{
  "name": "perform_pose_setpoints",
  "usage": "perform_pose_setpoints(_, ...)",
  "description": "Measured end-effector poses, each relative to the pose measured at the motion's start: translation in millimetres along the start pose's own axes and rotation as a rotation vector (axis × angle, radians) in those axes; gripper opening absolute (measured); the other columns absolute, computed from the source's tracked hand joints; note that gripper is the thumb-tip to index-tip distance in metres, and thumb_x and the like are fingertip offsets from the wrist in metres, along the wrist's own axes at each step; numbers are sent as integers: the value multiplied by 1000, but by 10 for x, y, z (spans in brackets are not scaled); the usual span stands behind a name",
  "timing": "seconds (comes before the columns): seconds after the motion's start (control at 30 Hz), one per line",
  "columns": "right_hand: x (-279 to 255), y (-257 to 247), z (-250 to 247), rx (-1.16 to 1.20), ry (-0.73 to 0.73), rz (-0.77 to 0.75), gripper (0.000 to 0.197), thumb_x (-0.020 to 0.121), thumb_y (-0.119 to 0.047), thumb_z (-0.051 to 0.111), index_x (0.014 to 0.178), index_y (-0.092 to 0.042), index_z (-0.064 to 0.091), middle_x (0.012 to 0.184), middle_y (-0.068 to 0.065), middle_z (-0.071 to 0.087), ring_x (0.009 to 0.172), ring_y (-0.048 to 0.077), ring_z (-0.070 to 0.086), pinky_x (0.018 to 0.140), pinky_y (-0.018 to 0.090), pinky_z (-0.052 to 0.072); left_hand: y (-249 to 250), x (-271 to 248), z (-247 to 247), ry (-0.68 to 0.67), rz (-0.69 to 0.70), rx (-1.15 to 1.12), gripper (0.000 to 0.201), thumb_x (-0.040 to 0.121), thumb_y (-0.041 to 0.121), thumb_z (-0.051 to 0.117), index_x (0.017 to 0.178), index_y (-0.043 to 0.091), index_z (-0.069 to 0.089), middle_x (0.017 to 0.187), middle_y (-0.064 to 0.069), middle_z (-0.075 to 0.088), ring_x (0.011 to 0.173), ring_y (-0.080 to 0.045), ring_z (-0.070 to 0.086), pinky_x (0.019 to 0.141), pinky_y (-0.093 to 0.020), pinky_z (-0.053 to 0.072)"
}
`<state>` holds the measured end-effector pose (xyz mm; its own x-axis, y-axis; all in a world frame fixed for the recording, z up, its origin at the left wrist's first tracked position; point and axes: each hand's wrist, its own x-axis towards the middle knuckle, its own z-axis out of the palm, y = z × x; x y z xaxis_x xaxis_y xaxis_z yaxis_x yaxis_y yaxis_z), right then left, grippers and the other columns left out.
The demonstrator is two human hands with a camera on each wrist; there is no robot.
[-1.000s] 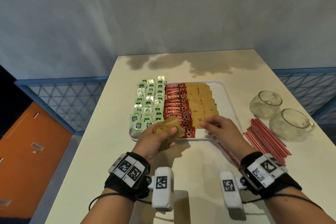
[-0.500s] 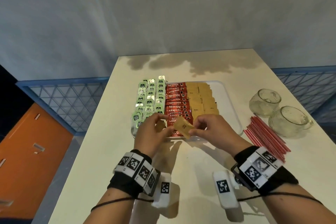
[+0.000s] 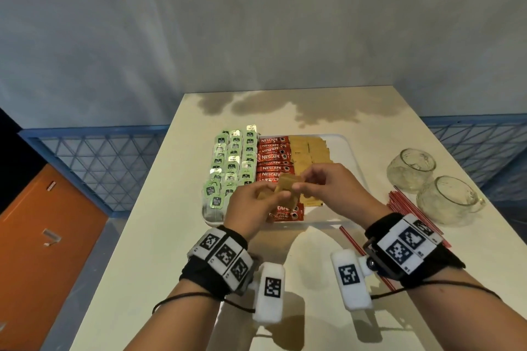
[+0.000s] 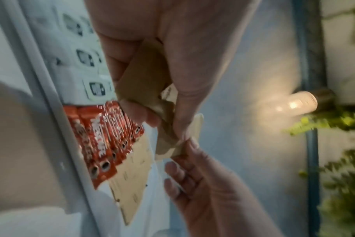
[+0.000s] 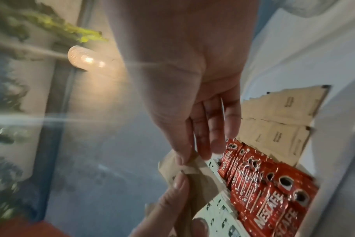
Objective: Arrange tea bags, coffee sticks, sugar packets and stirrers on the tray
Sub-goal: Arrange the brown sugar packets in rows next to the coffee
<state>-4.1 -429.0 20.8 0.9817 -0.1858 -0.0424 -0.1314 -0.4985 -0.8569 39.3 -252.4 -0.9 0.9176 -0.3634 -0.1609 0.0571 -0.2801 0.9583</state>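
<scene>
A white tray holds rows of green tea bags, red coffee sticks and brown sugar packets. Above its front part, my left hand grips a small stack of brown sugar packets. My right hand pinches the top packet of that stack between thumb and forefinger. In the left wrist view the stack sits in my left hand, and the right fingertips hold one packet's corner. The right wrist view shows the same pinch. Red stirrers lie on the table right of the tray.
Two glass cups stand at the right, beside the stirrers. The tray's right strip is bare white. A blue mesh railing runs left and right of the table, and a grey wall rises behind it.
My right hand left the sugar row on the tray and came to the stack in my left hand. Both hands rose and now meet over the tray's front.
</scene>
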Motion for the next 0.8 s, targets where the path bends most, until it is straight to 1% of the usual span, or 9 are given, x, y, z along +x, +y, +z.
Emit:
perform_pose_setpoints(0.1, 28, 64, -41, 201, -8, 83, 12, 88, -16, 71, 87, -4, 68, 75, 3, 70, 63, 8, 65, 62, 23, 54, 64, 51, 37, -62, -126, -181, 15, 83, 22, 76, 96, 18, 71, 91, -6, 73, 73, -14, 64, 60, -26, 53)
perform_pose_setpoints(0.17, 52, 148, -105, 265, 58, 133, 9, 91, -12, 67, 87, -4, 66, 74, 3, 68, 61, 10, 62, 59, 22, 55, 49, 96, -2, -111, -215, -310, 20, 86, 23, 73, 103, 13, 71, 97, -13, 73, 75, -18, 66, 67, -29, 56)
perform_pose_setpoints(0.27, 56, 393, -191, 165, 78, 244, 11, 95, -11, 61, 85, -6, 63, 81, 13, 67, 62, 18, 64, 60, 28, 58, -34, 154, -116, -149, -325, -505, 25, 93, 21, 64, 113, 5, 67, 97, -11, 74, 80, -23, 69, 88, -38, 54)
perform_pose_setpoints(0.33, 41, 581, -201, 15, 3, 321, 14, 96, -13, 60, 89, -1, 62, 84, 20, 68, 66, 29, 67, 65, 38, 61, -74, 181, -203, -135, -372, -662, 27, 98, 9, 51, 122, 2, 61, 104, -13, 74, 85, -23, 71, 83, -34, 59)
perform_pose_setpoints(0.4, 37, 699, -174, -57, -45, 371, 20, 96, -15, 61, 95, 4, 63, 85, 23, 69, 67, 33, 68, 68, 42, 60, -101, 201, -274, -140, -386, -733, 31, 99, 7, 45, 127, 2, 59, 113, -14, 72, 90, -23, 71, 78, -31, 61)
perform_pose_setpoints(0.53, 83, 718, -101, -83, -28, 367, 22, 94, -16, 64, 92, 6, 63, 73, 12, 63, 58, 19, 62, 51, 27, 55, -122, 190, -309, -150, -398, -784, 33, 102, 13, 41, 129, 3, 58, 119, -14, 70, 96, -23, 71, 81, -34, 60)
perform_pose_setpoints(0.6, 112, 713, -56, -122, -8, 359, 22, 93, -19, 66, 89, 3, 63, 70, 10, 63, 57, 19, 60, 49, 26, 52, -123, 177, -303, -160, -404, -808, 35, 104, 17, 38, 128, 3, 59, 119, -14, 70, 95, -24, 71, 80, -34, 60)
perform_pose_setpoints(0.7, 150, 744, 0, -197, 30, 341, 27, 93, -24, 66, 89, 2, 63, 70, 15, 67, 56, 20, 58, 59, 35, 54, -135, 171, -300, -173, -411, -835, 38, 104, 21, 36, 130, 3, 58, 121, -15, 68, 95, -25, 71, 82, -35, 59)
perform_pose_setpoints(0.8, 178, 795, 29, -265, 42, 344, 29, 91, -30, 67, 85, -3, 63, 71, 10, 68, 60, 20, 59, 74, 42, 58, -155, 168, -309, -168, -412, -840, 39, 104, 23, 36, 130, 4, 58, 121, -14, 69, 94, -24, 69, 84, -36, 57)
